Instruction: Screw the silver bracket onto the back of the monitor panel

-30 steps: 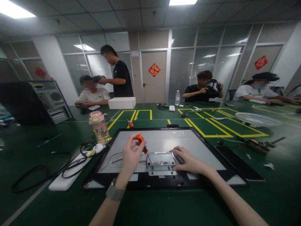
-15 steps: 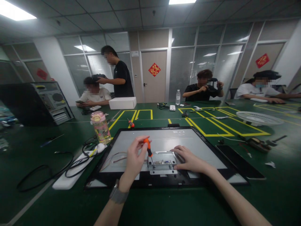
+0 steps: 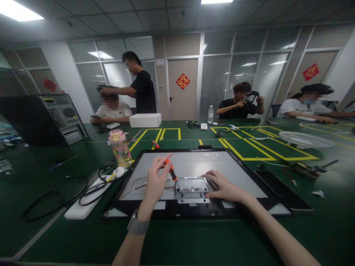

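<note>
A monitor lies face down on the green table, its grey back panel up inside a black frame. A small metal connector bracket sits at the panel's near edge. My left hand is closed round an orange-handled screwdriver, whose tip rests on the bracket's left end. A watch is on that wrist. My right hand lies on the bracket's right side, fingers curled over its edge, holding it down.
Black cables and a white keyboard lie left of the monitor, beside a pink-lidded bottle. A computer case stands far left. A second screwdriver, a white box, a fan grille and several people occupy the far side.
My left hand turned the screwdriver on the bracket, the handle tilting between frames. My right hand stayed on the bracket. The standing person far left stretched an arm over the seated person.
</note>
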Motion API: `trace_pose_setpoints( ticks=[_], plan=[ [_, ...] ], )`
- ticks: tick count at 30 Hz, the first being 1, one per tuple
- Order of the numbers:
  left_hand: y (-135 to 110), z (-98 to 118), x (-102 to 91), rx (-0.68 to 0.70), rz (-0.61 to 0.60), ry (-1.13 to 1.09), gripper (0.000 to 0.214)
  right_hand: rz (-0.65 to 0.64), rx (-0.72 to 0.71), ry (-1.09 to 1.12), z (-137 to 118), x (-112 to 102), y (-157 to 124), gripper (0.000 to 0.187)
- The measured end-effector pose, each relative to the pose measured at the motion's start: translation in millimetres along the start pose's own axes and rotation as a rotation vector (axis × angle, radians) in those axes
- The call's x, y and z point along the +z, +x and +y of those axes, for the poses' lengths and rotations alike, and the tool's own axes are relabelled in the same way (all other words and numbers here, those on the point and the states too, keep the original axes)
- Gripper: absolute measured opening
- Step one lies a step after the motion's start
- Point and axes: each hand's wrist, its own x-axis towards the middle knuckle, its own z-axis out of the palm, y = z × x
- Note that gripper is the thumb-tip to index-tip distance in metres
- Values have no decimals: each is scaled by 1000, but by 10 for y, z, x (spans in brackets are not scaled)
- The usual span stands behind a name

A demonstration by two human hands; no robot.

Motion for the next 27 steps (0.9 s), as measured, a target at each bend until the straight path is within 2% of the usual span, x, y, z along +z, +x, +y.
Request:
trace_pose_setpoints(
  ticks=[4,8,10,14,16,20,24,27],
  plan=[
    [6,9,-5,-72,-80,-163,33,6,-12,6,30,14,5,66],
    [19,7,-1,-94,-30,-165,29,13,-22,9,50,27,11,66],
    [16,17,-10,-113,-38,-247,28,12,-19,12,52,28,13,67],
    [-6,40,-32,-239,-206,-517,34,11,-19,11,57,31,14,67],
    [-11,36,-31,-229,-196,-483,32,11,-24,13,59,31,12,67],
    [-4,24,-19,-120,-99,-278,24,6,-19,26,51,23,5,67],
    [-12,34,-6,-131,-182,-276,35,7,-14,28,50,24,5,67],
    [-27,22,14,-99,-157,-215,35,10,-15,23,63,33,11,68]
  ],
)
